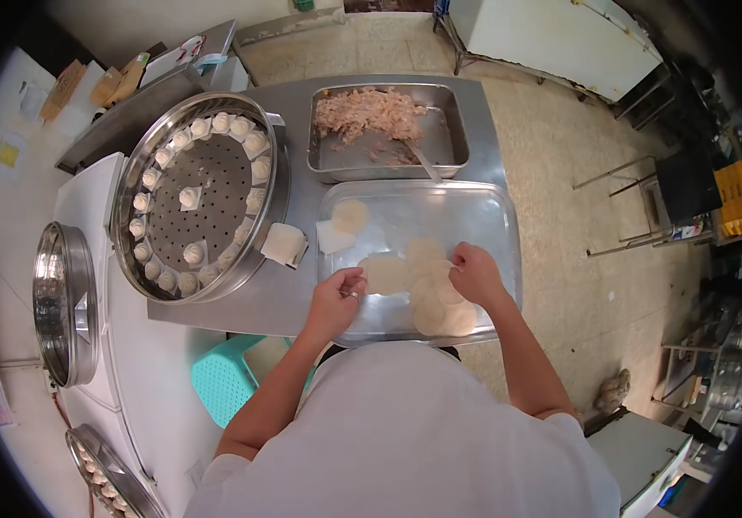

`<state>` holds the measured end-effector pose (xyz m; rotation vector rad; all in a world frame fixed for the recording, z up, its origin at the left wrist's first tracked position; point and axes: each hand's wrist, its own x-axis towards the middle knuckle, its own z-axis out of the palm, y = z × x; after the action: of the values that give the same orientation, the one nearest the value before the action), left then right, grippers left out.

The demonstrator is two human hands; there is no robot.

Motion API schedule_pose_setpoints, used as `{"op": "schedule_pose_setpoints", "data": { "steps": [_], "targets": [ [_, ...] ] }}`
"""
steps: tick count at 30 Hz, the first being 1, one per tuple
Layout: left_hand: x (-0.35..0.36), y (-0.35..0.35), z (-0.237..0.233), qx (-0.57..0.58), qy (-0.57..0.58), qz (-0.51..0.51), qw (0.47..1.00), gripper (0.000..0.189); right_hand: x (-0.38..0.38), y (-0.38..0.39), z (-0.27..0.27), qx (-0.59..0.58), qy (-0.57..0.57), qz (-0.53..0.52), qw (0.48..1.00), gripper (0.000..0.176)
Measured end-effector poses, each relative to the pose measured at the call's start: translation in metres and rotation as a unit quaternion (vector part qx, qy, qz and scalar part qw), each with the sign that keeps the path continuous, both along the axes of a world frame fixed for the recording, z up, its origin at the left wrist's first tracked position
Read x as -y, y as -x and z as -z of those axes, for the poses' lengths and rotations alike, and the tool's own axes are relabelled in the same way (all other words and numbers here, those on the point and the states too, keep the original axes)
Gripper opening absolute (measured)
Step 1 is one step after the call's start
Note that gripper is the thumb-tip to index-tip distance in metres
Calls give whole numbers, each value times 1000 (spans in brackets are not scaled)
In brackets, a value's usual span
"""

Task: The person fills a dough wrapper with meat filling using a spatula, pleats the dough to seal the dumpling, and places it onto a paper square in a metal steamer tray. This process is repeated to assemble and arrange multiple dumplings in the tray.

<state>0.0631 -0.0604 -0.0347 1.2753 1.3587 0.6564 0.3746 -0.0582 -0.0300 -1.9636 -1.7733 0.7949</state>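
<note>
Several thin round dough wrappers (430,315) overlap on a shallow metal tray (492,216) in front of me. My left hand (336,304) pinches the left edge of a pale dough wrapper (386,274). At the right side of the pile, my right hand (477,276) has its fingers closed at the edge of another wrapper (445,278); its fingertips are partly hidden. A single wrapper (350,216) rests near the tray's far left, overlapping a white paper square (333,236).
Behind the tray stands a deep metal pan (462,155) of minced filling (367,114) with a spatula (424,159). To the left, a round steamer tray (207,181) holds several pleated buns. A paper stack (285,244) lies beside it. A turquoise stool (224,380) stands below the table.
</note>
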Motion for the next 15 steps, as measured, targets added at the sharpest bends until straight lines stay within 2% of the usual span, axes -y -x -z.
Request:
{"op": "schedule_pose_setpoints", "data": {
  "steps": [1,3,6,9,10,12,15],
  "targets": [
    [0,2,0,23,6,9,1000,31,4,6,-12,-32,17,41,999,20],
    [1,4,0,68,18,29,997,33,11,13,-30,-97,24,54,994,22],
    [-4,-3,-16,168,141,34,975,34,20,33,-62,-224,59,91,968,26],
    [-10,-12,-7,351,271,35,896,38,24,55,-86,-389,75,99,913,24],
    [-12,-15,-22,396,305,35,866,39,24,61,-89,-446,74,95,887,23],
    [-13,-18,-51,479,369,34,796,41,22,71,-88,-441,126,105,882,21],
    [-10,-20,-41,288,245,68,923,37,22,81,-81,-455,161,122,867,20]
  ]
}}
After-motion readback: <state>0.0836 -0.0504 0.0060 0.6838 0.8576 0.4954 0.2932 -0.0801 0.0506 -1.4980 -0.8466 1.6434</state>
